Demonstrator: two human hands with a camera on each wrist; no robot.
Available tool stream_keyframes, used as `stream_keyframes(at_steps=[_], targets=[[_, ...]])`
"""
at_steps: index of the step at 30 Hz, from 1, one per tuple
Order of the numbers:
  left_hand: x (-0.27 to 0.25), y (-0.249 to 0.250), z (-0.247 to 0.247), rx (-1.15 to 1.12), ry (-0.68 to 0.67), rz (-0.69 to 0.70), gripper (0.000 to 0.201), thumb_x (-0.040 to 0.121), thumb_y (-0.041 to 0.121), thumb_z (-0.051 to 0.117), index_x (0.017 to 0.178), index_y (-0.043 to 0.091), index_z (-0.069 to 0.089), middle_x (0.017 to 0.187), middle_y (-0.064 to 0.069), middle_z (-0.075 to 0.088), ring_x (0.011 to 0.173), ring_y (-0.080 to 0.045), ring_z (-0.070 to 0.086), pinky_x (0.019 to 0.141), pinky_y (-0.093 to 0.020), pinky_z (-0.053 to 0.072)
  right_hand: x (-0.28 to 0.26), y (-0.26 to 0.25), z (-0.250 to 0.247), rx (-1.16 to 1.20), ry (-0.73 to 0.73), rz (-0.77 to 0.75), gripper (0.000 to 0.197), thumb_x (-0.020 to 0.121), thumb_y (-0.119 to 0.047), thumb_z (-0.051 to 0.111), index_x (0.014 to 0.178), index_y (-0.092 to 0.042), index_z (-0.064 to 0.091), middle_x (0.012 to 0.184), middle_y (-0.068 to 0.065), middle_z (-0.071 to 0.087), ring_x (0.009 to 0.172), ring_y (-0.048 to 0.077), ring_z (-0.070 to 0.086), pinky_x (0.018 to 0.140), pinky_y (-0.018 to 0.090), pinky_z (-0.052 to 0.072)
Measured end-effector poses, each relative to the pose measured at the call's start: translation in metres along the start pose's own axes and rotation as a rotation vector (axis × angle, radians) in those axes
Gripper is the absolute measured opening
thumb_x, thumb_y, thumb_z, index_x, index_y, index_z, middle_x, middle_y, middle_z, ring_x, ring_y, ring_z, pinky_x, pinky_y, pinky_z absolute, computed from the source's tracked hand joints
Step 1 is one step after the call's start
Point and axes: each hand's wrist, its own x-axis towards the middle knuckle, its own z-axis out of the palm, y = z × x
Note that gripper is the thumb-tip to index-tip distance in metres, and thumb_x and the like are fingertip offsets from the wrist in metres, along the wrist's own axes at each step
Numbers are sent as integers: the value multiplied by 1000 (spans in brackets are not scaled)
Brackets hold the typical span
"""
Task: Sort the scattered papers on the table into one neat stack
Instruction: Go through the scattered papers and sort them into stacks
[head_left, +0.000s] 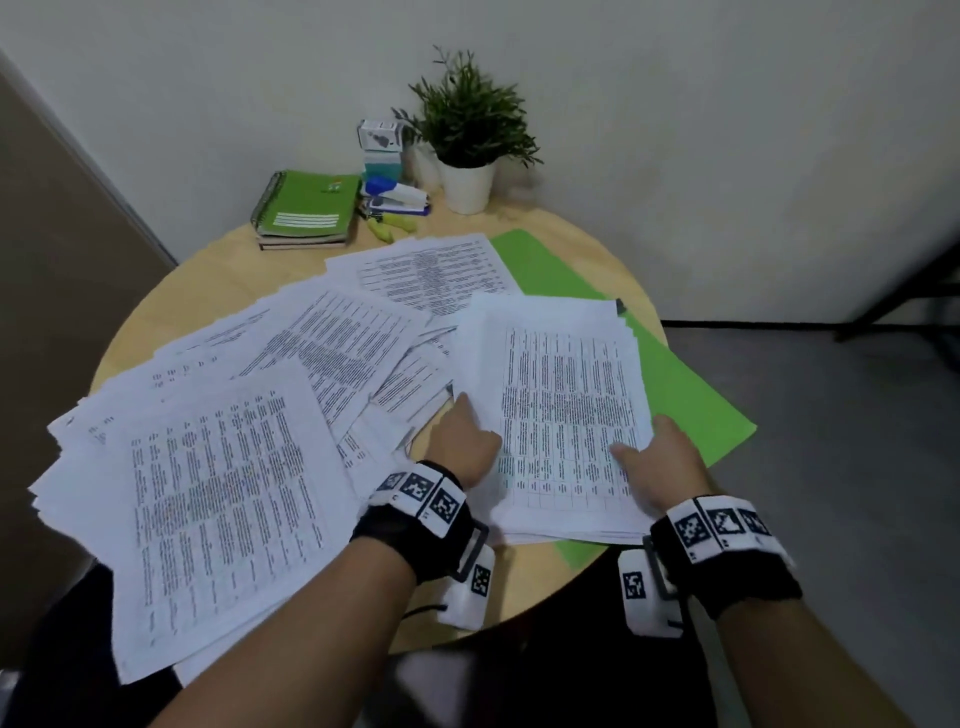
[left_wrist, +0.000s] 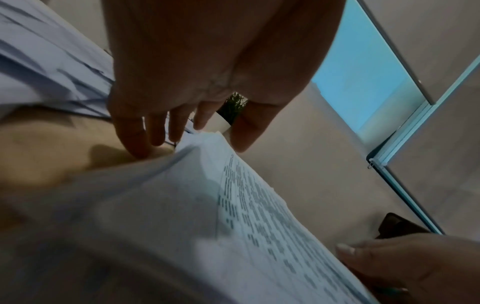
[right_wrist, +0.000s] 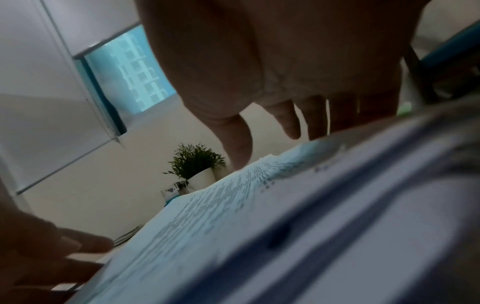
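Holding the gathered stack of papers (head_left: 561, 415) between both hands, I have my left hand (head_left: 465, 441) against its left edge and my right hand (head_left: 670, 457) against its right edge, lower middle of the head view. My left fingers (left_wrist: 155, 127) point down, loosely spread, along the stack's side, their tips by the table (head_left: 249, 270), thumb on the other side of the top sheets; my right thumb lies on the printed top sheet and my right fingers (right_wrist: 291, 121) reach down past the far edge, so each hand is a loose clasp on the stack and not a fist. The stack lies partly on a green folder (head_left: 691, 400) that runs from the upper middle to the right of the frame. The loose papers (head_left: 218, 467) fan out overlapping across the left and centre, some reaching over the table's near edge. At the top of the frame, against the wall, sit green notebooks (head_left: 306, 208), a blue and white stapler (head_left: 395, 195), small boxes (head_left: 382, 145) stacked up, and a potted plant (head_left: 467, 135) in a white pot
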Motion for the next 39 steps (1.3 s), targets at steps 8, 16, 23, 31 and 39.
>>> stream_keyframes(at_steps=[8, 16, 23, 31, 39], targets=[[-8, -5, -20, -137, -17, 64, 77, 91, 10, 57, 156, 15, 17, 160, -8, 26, 143, -26, 32, 117, -43, 29, 1, -9, -8, -2, 29, -76, 63, 88, -38, 63, 141, -13, 40, 144, 12, 40, 128, 35, 42, 105, 49, 38], [-44, -43, -104, -362, 161, 95, 51, 93, 10, 59, 141, 21, 46, 141, -3, 49, 129, -22, 48, 102, -38, 41, -50, -86, 24, 66, -176, -408, 40, 91, -36, 62, 126, -18, 55, 134, 1, 53, 119, 19, 51, 95, 30, 38], [-70, -118, -168, -293, 357, -39, 44, 92, 13, 62, 134, 19, 53, 138, -6, 49, 114, -17, 53, 95, -34, 43, -97, -156, 103, -24, -397, -577, 41, 90, -36, 63, 123, -13, 58, 125, 3, 59, 114, 19, 54, 89, 25, 39], [-72, -178, -186, -246, 445, -238, 48, 91, 16, 61, 138, 18, 49, 148, -12, 39, 124, -28, 47, 83, -31, 38, -116, -182, 169, -154, -399, -464, 62, 88, -39, 65, 135, -5, 43, 134, 10, 51, 120, 27, 52, 96, 36, 44], [-75, -183, -181, -328, 478, -198, 53, 87, 21, 64, 137, 23, 47, 147, -8, 39, 133, -31, 40, 109, -52, 37, -108, -163, 150, 163, -388, -539, 16, 94, -11, 50, 108, -19, 53, 109, 4, 66, 73, 13, 58, 59, 22, 42]])
